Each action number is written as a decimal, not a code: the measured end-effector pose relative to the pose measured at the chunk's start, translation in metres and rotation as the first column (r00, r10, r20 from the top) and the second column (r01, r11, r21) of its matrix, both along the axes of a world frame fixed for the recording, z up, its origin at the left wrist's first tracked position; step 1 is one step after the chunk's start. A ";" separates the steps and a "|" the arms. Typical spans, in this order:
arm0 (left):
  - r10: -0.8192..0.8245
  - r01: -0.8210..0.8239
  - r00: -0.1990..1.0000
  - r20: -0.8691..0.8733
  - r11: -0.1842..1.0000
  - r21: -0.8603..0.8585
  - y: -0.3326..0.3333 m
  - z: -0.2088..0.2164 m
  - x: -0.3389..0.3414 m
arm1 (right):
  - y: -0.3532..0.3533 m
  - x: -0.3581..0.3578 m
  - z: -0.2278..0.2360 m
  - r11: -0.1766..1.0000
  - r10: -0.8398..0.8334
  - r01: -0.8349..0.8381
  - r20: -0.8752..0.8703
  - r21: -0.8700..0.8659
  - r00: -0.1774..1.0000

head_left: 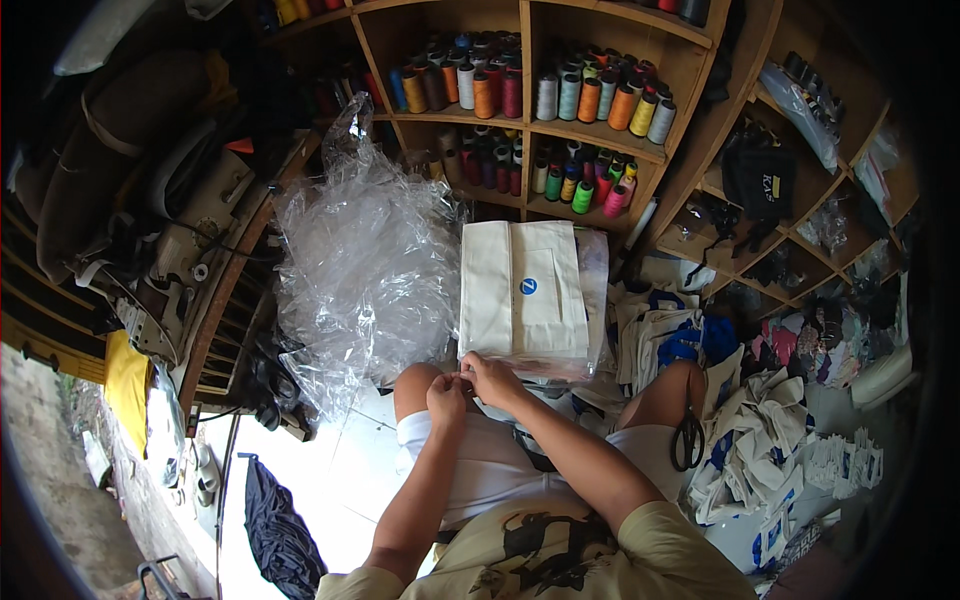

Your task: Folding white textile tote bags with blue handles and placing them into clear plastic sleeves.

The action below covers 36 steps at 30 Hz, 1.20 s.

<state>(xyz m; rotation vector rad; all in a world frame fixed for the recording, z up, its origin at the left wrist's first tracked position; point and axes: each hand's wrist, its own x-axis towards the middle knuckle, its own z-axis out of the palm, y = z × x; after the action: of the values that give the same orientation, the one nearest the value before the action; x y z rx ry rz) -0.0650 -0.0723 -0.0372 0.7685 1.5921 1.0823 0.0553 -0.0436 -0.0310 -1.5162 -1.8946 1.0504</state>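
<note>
A folded cream cloth bag (485,285) with a pocket and a round blue patch lies flat before my knees. Clear plastic sleeves (593,300) show along its right side and lower edge. Just off the bag's lower left corner, my left hand (447,398) and my right hand (488,380) meet, both closed with fingertips pinched together. What they pinch is too small and hidden to make out. To the left, a big heap of crumpled clear plastic (365,260) reaches close to my hands.
Thread spools (590,100) fill the wooden shelves (525,70) ahead. Scissors with black handles (688,440) are by my right knee. Cream and blue cloth bags (755,440) pile up at the right. Sewing machines (195,235) stand at left; dark cloth (275,530) lies on the floor.
</note>
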 end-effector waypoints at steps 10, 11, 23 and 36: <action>0.049 -0.048 0.994 0.095 0.999 -0.009 -0.001 0.005 0.000 | -0.010 0.002 0.010 0.999 -0.017 0.015 0.060 0.042 0.998; 0.039 -0.039 0.993 0.114 0.999 -0.005 -0.001 0.007 0.000 | -0.010 0.003 0.010 0.999 -0.018 0.016 0.060 0.043 0.998; 0.129 -0.125 0.975 0.180 0.992 -0.036 0.001 -0.006 -0.001 | -0.007 -0.003 0.001 0.999 -0.023 0.023 -0.004 -0.045 1.000; 0.155 -0.140 0.947 0.283 0.987 -0.073 -0.001 0.005 -0.003 | -0.004 -0.004 -0.011 0.999 -0.025 0.024 -0.058 -0.024 0.998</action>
<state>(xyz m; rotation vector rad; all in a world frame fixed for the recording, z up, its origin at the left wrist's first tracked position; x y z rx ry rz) -0.0682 -0.0729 -0.0324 0.4375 1.4380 1.1967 0.0518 -0.0471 -0.0416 -1.5015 -1.8255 1.0971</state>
